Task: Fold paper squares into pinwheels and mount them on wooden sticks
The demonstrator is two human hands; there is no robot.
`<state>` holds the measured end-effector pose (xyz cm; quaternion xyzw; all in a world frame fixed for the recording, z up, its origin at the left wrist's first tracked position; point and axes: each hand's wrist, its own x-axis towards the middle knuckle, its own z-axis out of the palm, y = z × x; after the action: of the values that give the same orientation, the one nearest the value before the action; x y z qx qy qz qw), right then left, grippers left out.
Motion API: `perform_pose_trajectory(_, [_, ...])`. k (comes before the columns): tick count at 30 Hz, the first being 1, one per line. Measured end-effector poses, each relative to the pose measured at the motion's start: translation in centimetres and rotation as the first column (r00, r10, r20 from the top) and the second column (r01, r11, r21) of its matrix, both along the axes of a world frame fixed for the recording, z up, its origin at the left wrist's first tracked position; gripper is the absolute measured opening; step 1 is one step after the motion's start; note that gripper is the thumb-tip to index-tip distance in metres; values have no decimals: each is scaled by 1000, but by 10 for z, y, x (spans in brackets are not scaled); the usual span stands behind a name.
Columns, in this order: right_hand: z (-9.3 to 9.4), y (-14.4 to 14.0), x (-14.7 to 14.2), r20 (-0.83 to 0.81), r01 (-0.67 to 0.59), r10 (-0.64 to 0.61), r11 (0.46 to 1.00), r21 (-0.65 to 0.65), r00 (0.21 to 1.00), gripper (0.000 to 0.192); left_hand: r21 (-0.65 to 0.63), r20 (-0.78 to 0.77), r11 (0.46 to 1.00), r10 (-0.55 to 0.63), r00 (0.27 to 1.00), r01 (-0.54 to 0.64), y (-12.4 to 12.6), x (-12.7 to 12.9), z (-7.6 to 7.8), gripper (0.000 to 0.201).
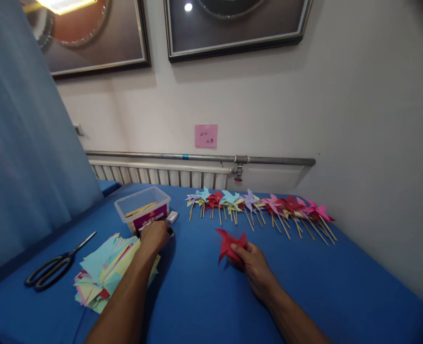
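A person's right hand (253, 264) pinches a red paper pinwheel (230, 244) flat on the blue worktop (204, 296), while the left hand (155, 235), fingers curled around something unseen, reaches the plastic box (142, 206) of sticks well to the pinwheel's left.

My left hand (155, 236) covers whatever my fingers (165, 228) touch in front of the box (143, 208), so I cannot tell what it is. The writing on the pink note (206, 135) is too small to read, and both frames (233, 28) are cut off by the top edge.
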<state>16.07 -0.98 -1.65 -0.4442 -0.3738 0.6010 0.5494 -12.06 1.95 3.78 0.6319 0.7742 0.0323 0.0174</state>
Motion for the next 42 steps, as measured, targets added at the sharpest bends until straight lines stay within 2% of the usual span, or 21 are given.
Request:
perform_pose_trajectory(3, [-1, 0, 1, 0, 0, 0, 1000, 2, 1000, 25, -9, 14, 998, -55, 998, 55, 1, -1, -1, 29])
perform_pose_trajectory(13, [-7, 3, 1, -30, -29, 30, 999, 28, 999, 28, -27, -48, 999, -26, 999, 24, 7, 0, -10, 34])
perform_pose_trajectory(22, [-12, 4, 1, -18, -16, 17, 998, 57, 1000, 26, -41, -43, 999, -19, 999, 17, 6, -2, -7, 29])
perform_pose_trajectory(31, [-12, 5, 1, -26, -13, 14, 999, 47, 1000, 26, 27, -81, 997, -66, 995, 68, 1, 5, -5, 37])
perform_pose_trajectory(36, [-10, 4, 0, -22, -6, 7, 998, 61, 1000, 25, 14, -69, 1000, 3, 998, -2, 3, -1, -3, 28])
perform_pose_trajectory(42, [-10, 3, 0, -23, -8, 9, 999, 48, 1000, 26, -11, -71, 999, 33, 997, -34, 6, -2, -5, 31])
